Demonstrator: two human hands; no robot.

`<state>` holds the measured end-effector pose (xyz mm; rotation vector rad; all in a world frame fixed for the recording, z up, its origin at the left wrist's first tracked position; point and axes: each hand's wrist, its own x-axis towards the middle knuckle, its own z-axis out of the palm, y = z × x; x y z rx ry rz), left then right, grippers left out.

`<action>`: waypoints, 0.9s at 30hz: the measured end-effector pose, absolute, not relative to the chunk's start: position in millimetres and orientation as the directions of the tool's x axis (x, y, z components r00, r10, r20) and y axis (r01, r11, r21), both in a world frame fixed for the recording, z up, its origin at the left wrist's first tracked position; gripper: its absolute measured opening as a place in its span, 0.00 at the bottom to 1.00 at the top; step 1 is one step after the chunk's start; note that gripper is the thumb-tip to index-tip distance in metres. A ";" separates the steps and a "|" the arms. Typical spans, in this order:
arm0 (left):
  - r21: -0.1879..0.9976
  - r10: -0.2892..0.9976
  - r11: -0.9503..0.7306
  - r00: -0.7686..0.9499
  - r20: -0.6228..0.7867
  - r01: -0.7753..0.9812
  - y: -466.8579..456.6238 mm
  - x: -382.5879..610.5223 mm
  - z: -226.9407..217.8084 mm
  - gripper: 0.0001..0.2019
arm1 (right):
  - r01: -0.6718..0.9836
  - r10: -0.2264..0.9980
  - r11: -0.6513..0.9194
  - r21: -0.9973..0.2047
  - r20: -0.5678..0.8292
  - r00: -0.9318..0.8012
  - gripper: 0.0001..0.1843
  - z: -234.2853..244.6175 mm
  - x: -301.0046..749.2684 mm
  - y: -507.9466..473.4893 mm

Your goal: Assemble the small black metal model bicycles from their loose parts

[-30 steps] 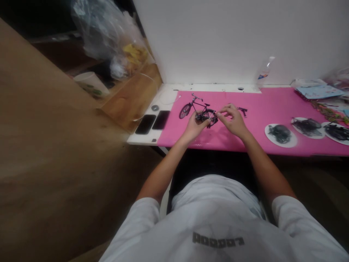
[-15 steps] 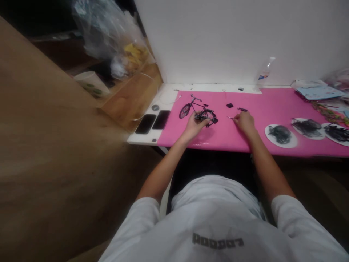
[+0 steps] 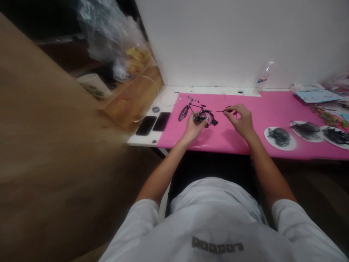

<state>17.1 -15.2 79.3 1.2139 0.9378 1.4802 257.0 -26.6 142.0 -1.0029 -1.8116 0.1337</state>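
A small dark model bicycle [image 3: 201,109] is held up above the pink table cover by my left hand [image 3: 194,127]. The fingers and thumb of that hand close around its rear wheel and pedal area, and the front wheel points left. A small black piece [image 3: 215,122] shows just beside the rear wheel. To the right, my right hand [image 3: 242,118] pinches a thin small screwdriver [image 3: 220,111] whose shaft points left, toward the bicycle's rear, without touching it. Its handle is mostly hidden by the fingers.
White plates [image 3: 291,145] with dark thin parts lie at the right on the pink cover [image 3: 245,142]. Two black phones [image 3: 146,126] and a grey ring [image 3: 155,109] are at the left edge. A plastic bottle [image 3: 264,74] stands by the white wall. Blue-white packets [image 3: 317,96] lie far right.
My right hand has risen from the table and moved slightly left, bringing the screwdriver closer to the bicycle. My left hand still holds the bicycle in nearly the same place.
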 end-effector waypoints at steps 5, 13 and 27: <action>0.945 0.963 -0.271 -0.046 0.267 -0.182 -16.3 17.9 80.8 0.29 | 0.527 0.638 0.730 -0.436 0.710 -0.298 0.13 150.3 241.3 -44.2; 0.942 0.951 -0.308 -0.050 0.304 -0.133 -18.8 18.2 81.6 0.27 | 0.487 0.514 0.817 -0.310 0.775 -0.369 0.12 143.6 235.5 -42.8; 0.947 0.953 -0.304 -0.049 0.300 -0.105 -17.4 19.1 82.3 0.24 | 0.520 0.471 0.824 -0.224 0.780 -0.412 0.09 141.8 233.4 -43.0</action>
